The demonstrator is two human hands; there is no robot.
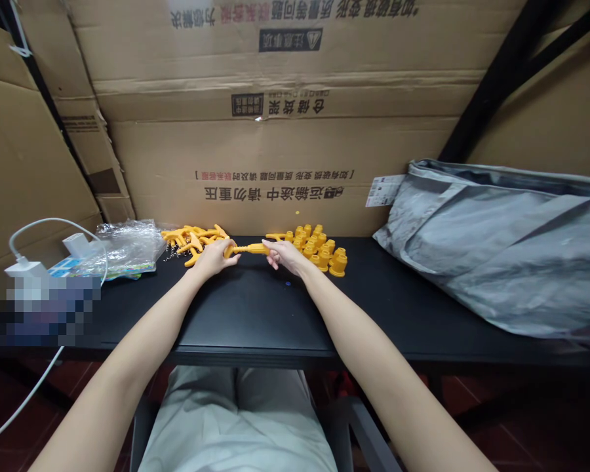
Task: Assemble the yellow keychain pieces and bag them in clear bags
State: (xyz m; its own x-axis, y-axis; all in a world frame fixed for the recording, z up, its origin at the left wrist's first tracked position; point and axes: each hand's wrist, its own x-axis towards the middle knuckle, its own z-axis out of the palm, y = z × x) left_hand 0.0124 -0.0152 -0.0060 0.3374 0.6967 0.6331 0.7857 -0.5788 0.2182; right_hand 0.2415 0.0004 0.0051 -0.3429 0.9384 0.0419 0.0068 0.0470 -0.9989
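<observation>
Between my hands, a yellow plastic piece (256, 248) lies roughly level just above the black table. Its left part is a narrow, thread-like stem and its right part is thicker. My left hand (215, 257) is closed on the left end, where fingers partly hide a wider yellow part. The fingers of my right hand (289, 257) pinch the thick right end. Beside my left hand is a pile of yellow T-shaped handles (193, 242), some with thin metal spirals. Several yellow stepped round caps (323, 250) stand just beyond and right of my right hand.
Clear plastic packaging (128, 246) and a white charger with cable (27, 270) are on the left, beside a blurred-out object (49, 311). A large grey bag (496, 249) fills the right side. Cardboard (275, 144) walls the back of the black table (255, 321).
</observation>
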